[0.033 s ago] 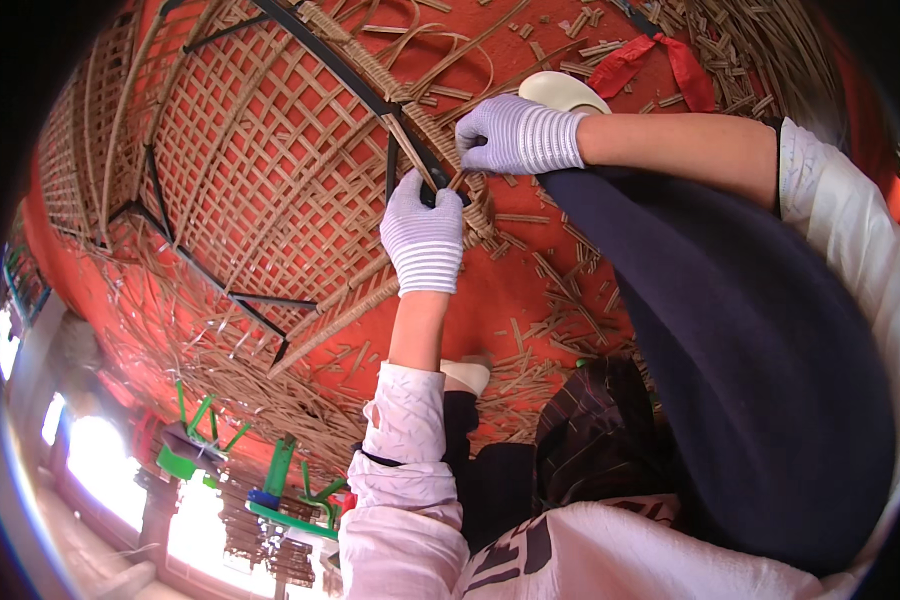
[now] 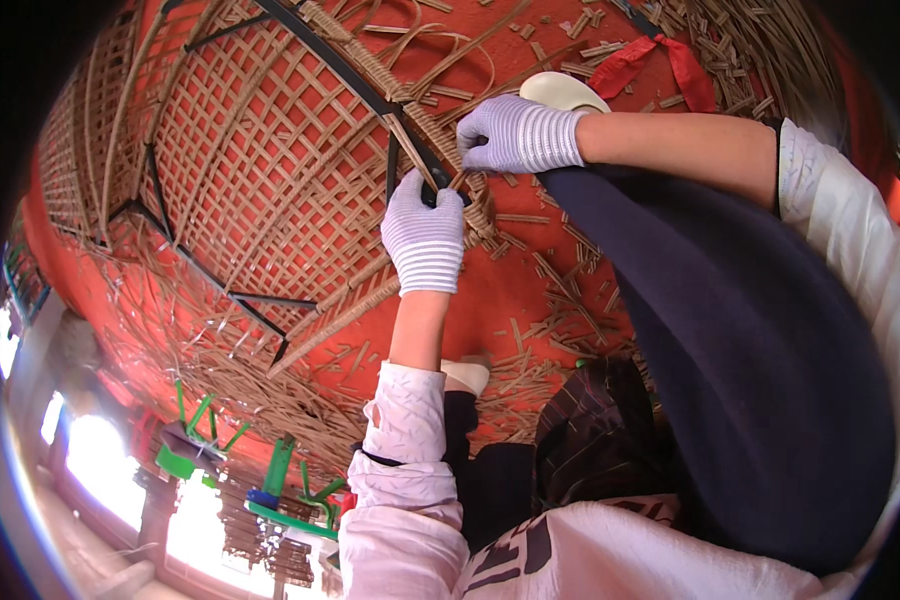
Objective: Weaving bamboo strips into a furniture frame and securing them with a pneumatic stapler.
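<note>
A woven cane lattice panel (image 2: 260, 170) on a black metal frame (image 2: 335, 65) lies on the red floor in front of me. My left hand (image 2: 425, 235), in a white striped glove, is closed around the frame's edge where cane is wrapped over the bar. My right hand (image 2: 515, 135), gloved the same way, is just above it and pinches a thin cane strip (image 2: 410, 140) that runs up along the frame. The two hands are almost touching at the rim of the panel.
Cane offcuts (image 2: 560, 300) litter the red floor (image 2: 470, 300). A red cloth strip (image 2: 660, 60) and a white rounded object (image 2: 565, 90) lie beyond my right hand. My dark blue trouser leg (image 2: 750, 380) fills the right side. Green plastic items (image 2: 280, 490) sit at the lower left.
</note>
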`<state>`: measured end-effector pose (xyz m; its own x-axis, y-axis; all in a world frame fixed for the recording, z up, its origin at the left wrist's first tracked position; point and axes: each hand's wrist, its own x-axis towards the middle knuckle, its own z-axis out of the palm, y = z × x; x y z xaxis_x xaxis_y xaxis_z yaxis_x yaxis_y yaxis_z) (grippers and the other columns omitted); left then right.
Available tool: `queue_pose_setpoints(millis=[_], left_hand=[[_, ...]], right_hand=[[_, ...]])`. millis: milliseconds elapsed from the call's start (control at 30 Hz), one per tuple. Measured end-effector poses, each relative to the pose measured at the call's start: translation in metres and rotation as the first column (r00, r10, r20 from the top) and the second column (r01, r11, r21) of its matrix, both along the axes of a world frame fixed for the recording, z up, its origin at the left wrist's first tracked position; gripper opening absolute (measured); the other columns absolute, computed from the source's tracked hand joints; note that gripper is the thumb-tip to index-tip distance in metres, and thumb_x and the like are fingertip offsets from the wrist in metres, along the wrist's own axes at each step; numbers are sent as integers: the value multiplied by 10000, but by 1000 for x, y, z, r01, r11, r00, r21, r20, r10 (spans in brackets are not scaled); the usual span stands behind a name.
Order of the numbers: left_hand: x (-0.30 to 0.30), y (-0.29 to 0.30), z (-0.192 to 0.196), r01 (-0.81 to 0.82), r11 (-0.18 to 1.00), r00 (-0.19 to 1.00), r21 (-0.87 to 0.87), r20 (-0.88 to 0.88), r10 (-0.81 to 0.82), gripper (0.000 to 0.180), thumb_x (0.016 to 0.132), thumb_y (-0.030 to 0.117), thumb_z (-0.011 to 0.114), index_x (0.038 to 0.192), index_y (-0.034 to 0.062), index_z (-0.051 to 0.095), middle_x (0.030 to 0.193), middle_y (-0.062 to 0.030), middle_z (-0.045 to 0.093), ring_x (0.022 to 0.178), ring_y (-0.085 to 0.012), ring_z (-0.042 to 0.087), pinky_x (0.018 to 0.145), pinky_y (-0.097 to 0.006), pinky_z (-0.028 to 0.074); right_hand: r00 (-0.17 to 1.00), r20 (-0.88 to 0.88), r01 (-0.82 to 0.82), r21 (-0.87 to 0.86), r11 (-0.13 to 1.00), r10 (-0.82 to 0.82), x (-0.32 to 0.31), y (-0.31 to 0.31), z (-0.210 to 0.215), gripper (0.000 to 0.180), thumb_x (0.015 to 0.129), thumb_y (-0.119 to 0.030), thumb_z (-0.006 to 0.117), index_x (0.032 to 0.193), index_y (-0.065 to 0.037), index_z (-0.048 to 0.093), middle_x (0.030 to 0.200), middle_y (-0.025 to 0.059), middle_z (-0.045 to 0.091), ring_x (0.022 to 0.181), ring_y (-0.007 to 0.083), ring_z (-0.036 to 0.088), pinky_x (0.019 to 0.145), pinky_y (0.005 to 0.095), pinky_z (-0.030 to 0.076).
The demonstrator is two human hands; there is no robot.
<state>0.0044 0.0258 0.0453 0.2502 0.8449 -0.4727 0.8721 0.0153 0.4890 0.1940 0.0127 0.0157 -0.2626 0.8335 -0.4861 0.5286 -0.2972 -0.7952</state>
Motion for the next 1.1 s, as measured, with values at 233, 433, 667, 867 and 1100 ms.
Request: queue_pose_setpoints(millis=[233,433,667,867,1100], left_hand=[[0,1,-3,-35,998,999,-49,14,35,242,774,187,626,964,48,680,878,-196,683,854,-388,653,789,-444,514],[-4,1,-6,41,999,996,-32,78,-38,360,809,240,608,1084,14,664,991,-226,690,930,-366,666,842,-398,503],[-12,11,-51,8,1000,989,29,149,-12,292,764,218,650,996,47,700,845,-177,711,777,-304,693,733,-399,528],[-24,21,-83,42,999,996,29,73,-44,305,737,227,638,960,28,699,873,-224,696,835,-391,671,763,-455,504],[-18,15,-44,172,984,982,42,78,-175,320,807,232,603,1067,55,664,989,-207,691,879,-375,655,803,-414,509]], right_hand=[[959,211,78,443,893,-189,32,17,14,237,883,-284,657,1010,-84,666,959,93,697,881,247,681,807,359,538],[887,85,277,690,669,-455,92,0,97,184,888,-253,609,928,-84,671,898,122,681,865,322,657,783,394,528],[776,220,102,881,462,-591,133,-112,273,90,811,-40,685,889,-67,650,881,86,669,847,294,642,759,375,526],[497,613,-185,767,615,-615,148,-233,378,93,816,-112,696,903,-108,665,914,69,683,845,270,651,767,375,527],[-128,772,335,625,705,-623,281,-313,411,507,828,-369,676,1242,-88,596,1159,222,640,1096,403,584,952,459,458]])
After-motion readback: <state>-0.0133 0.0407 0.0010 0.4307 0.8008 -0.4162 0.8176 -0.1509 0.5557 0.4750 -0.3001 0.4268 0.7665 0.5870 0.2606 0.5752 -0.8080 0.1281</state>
